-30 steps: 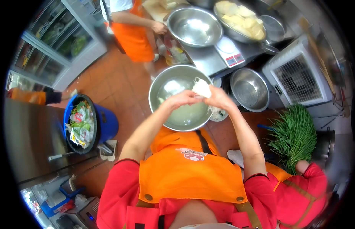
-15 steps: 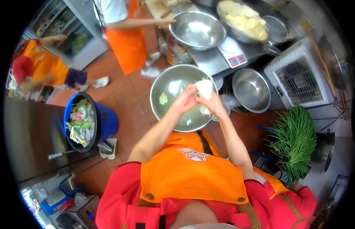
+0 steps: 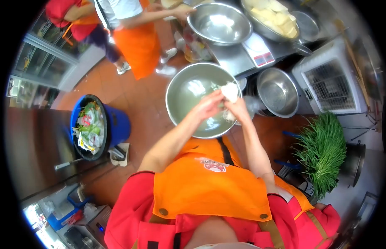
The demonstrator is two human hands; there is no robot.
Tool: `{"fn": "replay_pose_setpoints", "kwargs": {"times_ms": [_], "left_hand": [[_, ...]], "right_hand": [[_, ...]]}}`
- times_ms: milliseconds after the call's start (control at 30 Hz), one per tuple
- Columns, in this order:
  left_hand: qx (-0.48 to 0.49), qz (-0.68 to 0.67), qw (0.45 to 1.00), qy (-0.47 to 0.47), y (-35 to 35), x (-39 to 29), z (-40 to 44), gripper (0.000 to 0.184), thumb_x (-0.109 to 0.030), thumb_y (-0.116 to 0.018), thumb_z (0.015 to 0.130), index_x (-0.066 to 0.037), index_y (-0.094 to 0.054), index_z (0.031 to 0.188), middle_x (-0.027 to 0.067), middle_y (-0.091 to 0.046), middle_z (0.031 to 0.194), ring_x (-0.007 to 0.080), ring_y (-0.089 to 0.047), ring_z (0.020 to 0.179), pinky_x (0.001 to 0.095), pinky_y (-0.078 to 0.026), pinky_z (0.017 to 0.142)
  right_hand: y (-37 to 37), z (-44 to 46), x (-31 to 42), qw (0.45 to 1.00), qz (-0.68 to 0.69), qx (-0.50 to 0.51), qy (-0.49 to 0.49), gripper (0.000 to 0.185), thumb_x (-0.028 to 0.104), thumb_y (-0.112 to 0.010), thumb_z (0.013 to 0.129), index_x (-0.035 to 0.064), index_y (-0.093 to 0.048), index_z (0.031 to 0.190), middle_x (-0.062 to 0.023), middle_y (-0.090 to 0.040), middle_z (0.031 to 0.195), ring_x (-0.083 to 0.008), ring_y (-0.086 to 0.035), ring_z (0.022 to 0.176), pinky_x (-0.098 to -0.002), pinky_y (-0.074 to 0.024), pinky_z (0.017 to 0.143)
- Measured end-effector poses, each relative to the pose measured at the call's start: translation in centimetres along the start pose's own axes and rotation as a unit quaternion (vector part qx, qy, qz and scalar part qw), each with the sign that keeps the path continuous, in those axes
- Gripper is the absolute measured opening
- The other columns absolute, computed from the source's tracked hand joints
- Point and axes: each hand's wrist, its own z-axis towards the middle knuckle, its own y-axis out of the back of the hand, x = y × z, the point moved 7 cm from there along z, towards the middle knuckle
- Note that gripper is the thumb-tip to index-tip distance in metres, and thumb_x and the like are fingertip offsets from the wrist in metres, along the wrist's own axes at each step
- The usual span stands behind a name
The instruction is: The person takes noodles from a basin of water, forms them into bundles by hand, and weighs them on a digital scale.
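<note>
My right hand (image 3: 237, 110) is closed around a white stringy bundle (image 3: 230, 92), whose loose strands hang below the fingers. Against the bundle's left side, the fingers of my left hand (image 3: 208, 105) are bent and gripping at its edge; their tips are partly hidden. Both hands are over the right part of a large metal bowl (image 3: 171, 108) directly in front of me. Pale, clear-looking liquid with bright reflections seems to fill its bottom.
A steel counter (image 3: 232, 58) holds an empty-looking steel bowl (image 3: 220, 24), a scale (image 3: 259, 50) and a pan of pale slices (image 3: 274, 18). Right are a steel pot (image 3: 277, 93) and green chives (image 3: 321, 153); left, a blue bin (image 3: 118, 126). Two co-workers (image 3: 137, 45) stand ahead.
The hands and white bundle have shifted slightly right relative to the bowl. A pale piece lying in the bowl's left part no longer shows there. One co-worker has moved closer to the other.
</note>
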Motion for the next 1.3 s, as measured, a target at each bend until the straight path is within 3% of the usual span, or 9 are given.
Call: {"fn": "replay_pose_setpoints", "kwargs": {"times_ms": [233, 367, 500, 600, 667, 900, 1000, 1100, 1300], "left_hand": [[-0.120, 0.367, 0.922, -0.018, 9.4, -5.5, -1.0, 0.044, -0.018, -0.067, 0.083, -0.008, -0.054, 0.123, 0.0085, -0.056, 0.121, 0.0214, -0.053, 0.113, 0.0343, -0.042, 0.093], [-0.101, 0.718, 0.680, 0.105, 18.9, -1.5, 0.7, 0.057, -0.018, -0.070, 0.076, -0.009, -0.049, 0.128, 0.0133, -0.057, 0.122, 0.0252, -0.053, 0.114, 0.0359, -0.039, 0.098], [0.067, 0.887, 0.429, 0.159, 18.7, 5.1, 2.0, 0.062, -0.021, -0.073, 0.071, -0.015, -0.052, 0.129, 0.0175, -0.055, 0.125, 0.0302, -0.050, 0.119, 0.0421, -0.040, 0.099], [0.002, 0.911, 0.397, 0.110, 14.8, 4.8, 2.3, 0.064, -0.024, -0.075, 0.069, -0.014, -0.053, 0.128, 0.0165, -0.053, 0.129, 0.0320, -0.045, 0.125, 0.0423, -0.038, 0.102], [0.056, 0.920, 0.370, 0.118, 16.1, 7.7, 3.3, 0.038, -0.020, -0.064, 0.076, -0.014, -0.063, 0.113, 0.0150, -0.060, 0.116, 0.0294, -0.055, 0.112, 0.0408, -0.045, 0.093], [0.128, 0.882, 0.426, 0.156, 18.7, 14.6, 2.1, 0.022, -0.019, -0.057, 0.079, -0.012, -0.072, 0.093, 0.0100, -0.067, 0.101, 0.0256, -0.063, 0.095, 0.0401, -0.052, 0.078], [0.230, 0.824, 0.394, 0.337, 17.7, 12.2, 0.8, 0.033, -0.015, -0.052, 0.082, -0.007, -0.062, 0.113, 0.0173, -0.062, 0.115, 0.0328, -0.061, 0.102, 0.0413, -0.048, 0.087], [0.246, 0.804, 0.464, 0.279, 15.2, 8.3, 0.3, 0.033, -0.024, -0.052, 0.087, -0.003, -0.059, 0.112, 0.0169, -0.062, 0.114, 0.0319, -0.059, 0.105, 0.0399, -0.046, 0.089], [0.076, 0.576, 0.799, 0.153, 9.4, -2.4, -2.9, 0.027, -0.029, -0.045, 0.097, -0.006, -0.056, 0.104, 0.0065, -0.065, 0.100, 0.0199, -0.051, 0.114, 0.0338, -0.035, 0.101]], "right_hand": [[3.3, -0.4, -0.8, 0.973, 0.230, -0.022, -0.028, 0.031, 0.007, -0.065, 0.077, 0.0020, -0.062, 0.108, -0.0041, -0.064, 0.092, -0.0120, -0.061, 0.080, -0.0267, -0.0487, 0.069], [3.6, -2.0, -0.4, 0.977, 0.205, -0.059, -0.006, 0.027, 0.006, -0.063, 0.079, 0.0002, -0.060, 0.105, -0.0047, -0.063, 0.089, -0.0138, -0.062, 0.082, -0.0277, -0.0493, 0.068], [2.7, -5.3, 0.6, 0.966, 0.249, -0.065, -0.022, 0.028, 0.000, -0.058, 0.081, -0.0018, -0.055, 0.109, -0.0079, -0.062, 0.087, -0.0180, -0.065, 0.076, -0.0291, -0.0523, 0.064], [2.9, -6.9, -0.5, 0.954, 0.277, -0.106, -0.050, 0.023, 0.001, -0.059, 0.082, 0.0000, -0.055, 0.105, -0.0083, -0.062, 0.085, -0.0178, -0.065, 0.073, -0.0290, -0.0529, 0.060], [3.2, -8.0, -0.6, 0.955, 0.271, -0.110, -0.056, 0.023, 0.001, -0.060, 0.082, 0.0007, -0.055, 0.105, -0.0081, -0.062, 0.085, -0.0179, -0.065, 0.073, -0.0289, -0.0530, 0.060], [3.6, -9.1, -0.4, 0.943, 0.308, -0.119, -0.046, 0.022, 0.000, -0.060, 0.082, 0.0022, -0.055, 0.103, -0.0076, -0.062, 0.084, -0.0184, -0.065, 0.072, -0.0285, -0.0535, 0.060], [3.6, -9.0, -0.7, 0.940, 0.323, -0.101, -0.049, 0.021, 0.000, -0.060, 0.081, 0.0021, -0.055, 0.102, -0.0072, -0.061, 0.082, -0.0183, -0.065, 0.072, -0.0290, -0.0535, 0.058], [3.9, -8.3, -1.2, 0.936, 0.340, -0.080, -0.040, 0.022, 0.001, -0.060, 0.081, 0.0016, -0.055, 0.102, -0.0070, -0.059, 0.081, -0.0186, -0.065, 0.071, -0.0294, -0.0535, 0.057], [3.6, -6.7, -1.0, 0.934, 0.355, -0.029, -0.030, 0.022, 0.001, -0.060, 0.080, 0.0013, -0.055, 0.102, -0.0067, -0.059, 0.081, -0.0166, -0.061, 0.067, -0.0294, -0.0517, 0.056]]}}
